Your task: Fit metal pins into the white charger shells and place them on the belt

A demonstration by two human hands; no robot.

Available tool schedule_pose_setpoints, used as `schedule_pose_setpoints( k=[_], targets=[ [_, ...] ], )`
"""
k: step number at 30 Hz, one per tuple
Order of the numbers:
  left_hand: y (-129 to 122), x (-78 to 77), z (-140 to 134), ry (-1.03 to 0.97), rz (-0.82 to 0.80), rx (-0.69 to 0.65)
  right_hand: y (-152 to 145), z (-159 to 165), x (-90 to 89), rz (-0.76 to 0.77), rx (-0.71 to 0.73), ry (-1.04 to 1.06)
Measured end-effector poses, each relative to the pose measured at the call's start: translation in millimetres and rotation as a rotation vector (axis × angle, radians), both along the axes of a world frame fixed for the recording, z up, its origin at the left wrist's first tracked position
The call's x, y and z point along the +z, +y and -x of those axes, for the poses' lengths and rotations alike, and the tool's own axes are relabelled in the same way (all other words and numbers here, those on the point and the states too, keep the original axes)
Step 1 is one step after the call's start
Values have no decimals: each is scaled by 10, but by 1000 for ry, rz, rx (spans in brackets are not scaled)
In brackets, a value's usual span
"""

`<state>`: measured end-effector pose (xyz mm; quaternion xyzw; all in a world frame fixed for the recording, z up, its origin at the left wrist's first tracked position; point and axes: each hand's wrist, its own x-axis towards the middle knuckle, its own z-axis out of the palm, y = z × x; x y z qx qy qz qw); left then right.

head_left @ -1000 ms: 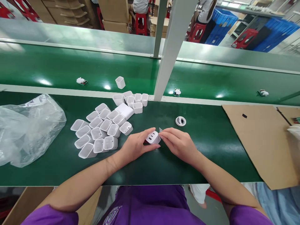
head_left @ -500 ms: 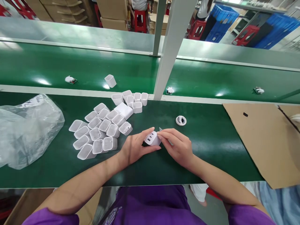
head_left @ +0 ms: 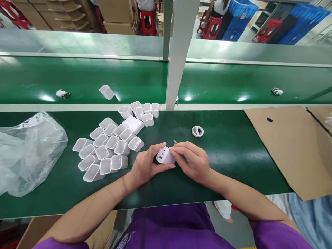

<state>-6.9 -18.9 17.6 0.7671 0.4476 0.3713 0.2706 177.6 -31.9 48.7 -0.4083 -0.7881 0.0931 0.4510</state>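
Note:
A white charger (head_left: 166, 155) with port openings in its face is held above the green table in front of me. My left hand (head_left: 146, 163) grips it from the left, thumb along the near side and index finger over the far side. The fingertips of my right hand (head_left: 192, 160) are pinched at the charger's right side and cover part of it. Just beyond those fingers shows a small greyish piece (head_left: 175, 142), too small to make out. To the left stand several open white charger shells (head_left: 112, 141) in rows, with a closed white block (head_left: 133, 124) among them.
A white ring-shaped roll (head_left: 197, 131) lies beyond my right hand. Clear plastic bag (head_left: 31, 152) on the left, cardboard sheet (head_left: 290, 145) on the right. Behind a metal post (head_left: 177, 55), the green belt (head_left: 220, 83) carries a white shell (head_left: 106, 92) and small circuit boards (head_left: 63, 93).
The shell and circuit boards on the belt have shifted left relative to the post, one board now mostly behind it. My view has turned slightly. Both hands keep their hold on the charger.

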Motion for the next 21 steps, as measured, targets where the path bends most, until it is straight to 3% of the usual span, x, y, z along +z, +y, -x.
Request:
schedule_pose_setpoints(
  k=[8,15,18,21],
  targets=[
    [20,8,4,111,-310,17,0,10,-24,-62,-11,-54],
    [63,-51,25,179,-491,124,-8,12,-109,-204,70,-156],
    [73,-38,42,159,-382,104,14,-12,-116,-143,111,-114],
    [75,24,43,54,-121,55,53,-36,-105,108,153,91]
  ],
)
